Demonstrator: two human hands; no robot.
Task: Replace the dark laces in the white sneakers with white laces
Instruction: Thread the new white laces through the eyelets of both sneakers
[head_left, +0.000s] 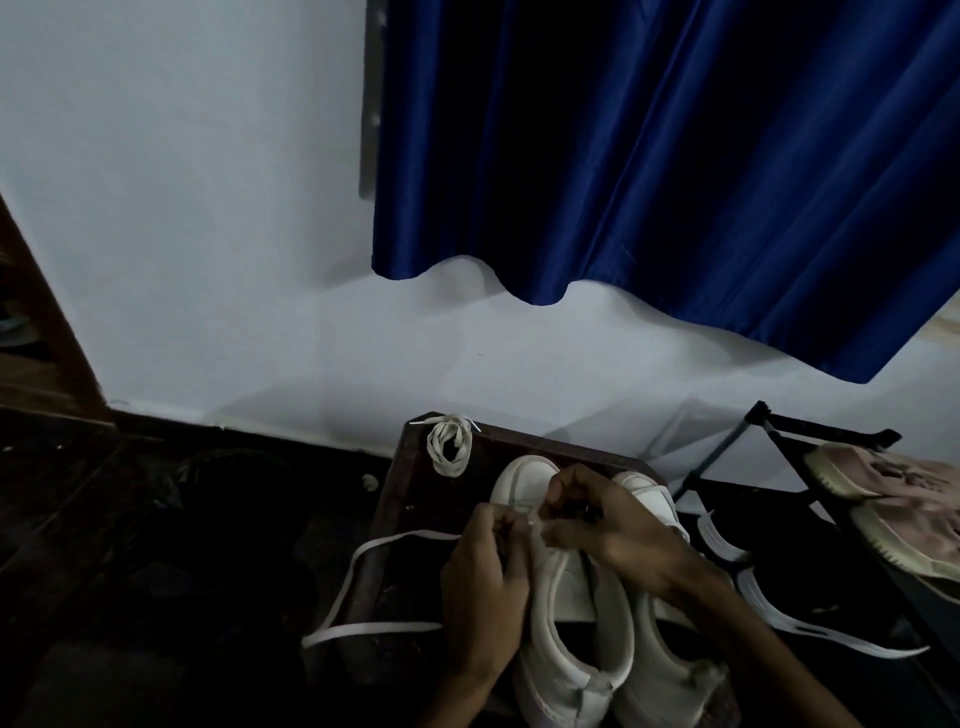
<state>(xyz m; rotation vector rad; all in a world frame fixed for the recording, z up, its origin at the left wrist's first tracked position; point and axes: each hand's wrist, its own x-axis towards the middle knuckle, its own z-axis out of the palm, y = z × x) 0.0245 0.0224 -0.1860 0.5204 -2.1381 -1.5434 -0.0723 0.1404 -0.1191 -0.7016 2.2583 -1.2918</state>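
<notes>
White and flat, the lace (363, 564) is pinched at its tip by the curled fingers (501, 525) of both my left hand (483, 587) and right hand (623, 535), directly over the left sneaker (566, 618), whose length runs away from me, toe far. Slack trails leftward, nearer my left hand. The right sneaker (670, 670) sits touching alongside; a coiled lace (449, 447) lies beyond the toes.

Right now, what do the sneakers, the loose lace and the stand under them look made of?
White sneakers: smooth leather or synthetic, matte; the uppers show no weave, and real or faux is unclear. White lace: flat woven fabric; it lies as a limp ribbon with bends. Stand: dark wood, likely varnished; brown top with a faint sheen, though the light is dim.
</notes>
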